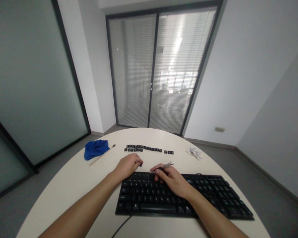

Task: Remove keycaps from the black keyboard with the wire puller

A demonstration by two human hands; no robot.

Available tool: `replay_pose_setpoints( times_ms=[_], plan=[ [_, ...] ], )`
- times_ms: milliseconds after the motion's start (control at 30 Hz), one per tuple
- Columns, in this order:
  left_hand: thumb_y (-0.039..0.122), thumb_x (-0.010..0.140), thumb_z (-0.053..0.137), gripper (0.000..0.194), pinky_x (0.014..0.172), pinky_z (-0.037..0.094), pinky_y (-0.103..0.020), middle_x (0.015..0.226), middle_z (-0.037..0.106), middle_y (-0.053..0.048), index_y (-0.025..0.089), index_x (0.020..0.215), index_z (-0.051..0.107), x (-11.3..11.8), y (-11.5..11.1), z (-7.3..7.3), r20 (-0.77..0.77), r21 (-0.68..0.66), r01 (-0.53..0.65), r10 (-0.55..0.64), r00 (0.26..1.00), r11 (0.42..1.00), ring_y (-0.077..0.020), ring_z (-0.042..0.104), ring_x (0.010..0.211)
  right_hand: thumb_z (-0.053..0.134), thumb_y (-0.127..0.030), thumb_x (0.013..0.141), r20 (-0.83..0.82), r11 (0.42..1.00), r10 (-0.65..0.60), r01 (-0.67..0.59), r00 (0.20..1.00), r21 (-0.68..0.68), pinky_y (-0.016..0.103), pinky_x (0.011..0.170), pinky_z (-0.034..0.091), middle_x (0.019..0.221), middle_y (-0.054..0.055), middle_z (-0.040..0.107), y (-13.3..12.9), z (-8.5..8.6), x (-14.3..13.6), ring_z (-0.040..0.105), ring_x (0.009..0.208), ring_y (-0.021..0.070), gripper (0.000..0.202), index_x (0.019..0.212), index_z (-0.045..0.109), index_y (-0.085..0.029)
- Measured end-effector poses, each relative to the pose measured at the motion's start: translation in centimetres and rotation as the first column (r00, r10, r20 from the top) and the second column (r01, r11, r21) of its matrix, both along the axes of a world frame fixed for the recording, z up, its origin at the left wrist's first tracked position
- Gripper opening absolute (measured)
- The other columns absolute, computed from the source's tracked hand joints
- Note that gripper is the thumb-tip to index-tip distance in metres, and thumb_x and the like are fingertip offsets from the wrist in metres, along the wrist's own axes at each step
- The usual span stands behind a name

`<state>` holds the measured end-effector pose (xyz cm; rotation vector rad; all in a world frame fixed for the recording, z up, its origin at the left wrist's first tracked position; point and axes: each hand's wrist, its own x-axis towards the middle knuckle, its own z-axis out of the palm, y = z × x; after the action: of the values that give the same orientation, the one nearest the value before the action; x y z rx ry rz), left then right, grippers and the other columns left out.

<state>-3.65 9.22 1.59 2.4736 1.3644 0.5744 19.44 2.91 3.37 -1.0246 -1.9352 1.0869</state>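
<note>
Black keyboard under the right hand, which grips a slim tool, forked metal end pointing up and away. Left hand just past the keyboard's far edge, fingertips apparently pinching a small dark keycap. Loose keycaps in rows beyond both hands. I'd say: pull straight, no twisting; lay caps in order, spaced clear of the wrists.

keyboard legends too small, nothing readable
</note>
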Motion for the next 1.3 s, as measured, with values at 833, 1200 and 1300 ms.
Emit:
replay_pose_setpoints(
  times_ms=[833, 1200, 1300],
  plan=[
    [0.017, 0.09, 0.054, 0.02, 0.075, 0.047, -0.031, 0.107, 0.063, -0.01, 0.022, 0.086, 0.074, 3.6, 5.2, 1.9, -0.305, 0.252, -0.019, 0.098, 0.947, 0.968, -0.0258, 0.046, 0.11, 0.048, -0.047, 0.094, 0.005, 1.0, 0.025, -0.025, 1.0, -0.001, 0.026, 0.064, 0.046, 0.076, 0.002, 0.064, -0.2, 0.4, -0.1, 0.055, 0.065, 0.0141, 0.038, 0.106, 0.071, -0.019],
    [0.017, 0.091, 0.052, 0.022, 0.075, 0.047, -0.032, 0.107, 0.062, -0.011, 0.022, 0.09, 0.073, 3.6, 5.8, 1.7, -0.319, 0.264, -0.053, 0.139, 0.938, 0.963, -0.0255, 0.047, 0.108, 0.048, -0.046, 0.094, 0.014, 1.0, 0.021, -0.021, 1.0, 0.007, 0.027, 0.065, 0.046, 0.077, 0.003, 0.065, -0.1, 0.3, 0.0, 0.056, 0.067, 0.0147, 0.038, 0.104, 0.071, -0.019],
    [0.018, 0.091, 0.051, 0.022, 0.075, 0.047, -0.032, 0.106, 0.063, -0.011, 0.022, 0.088, 0.073, 3.7, 6.0, 1.6, -0.312, 0.26, -0.071, 0.153, 0.938, 0.963, -0.0252, 0.047, 0.107, 0.048, -0.047, 0.094, 0.016, 1.0, 0.015, -0.016, 1.0, 0.01, 0.027, 0.066, 0.046, 0.076, 0.003, 0.066, -0.2, 0.4, 0.0, 0.057, 0.067, 0.0152, 0.037, 0.102, 0.072, -0.019]
  ],
)
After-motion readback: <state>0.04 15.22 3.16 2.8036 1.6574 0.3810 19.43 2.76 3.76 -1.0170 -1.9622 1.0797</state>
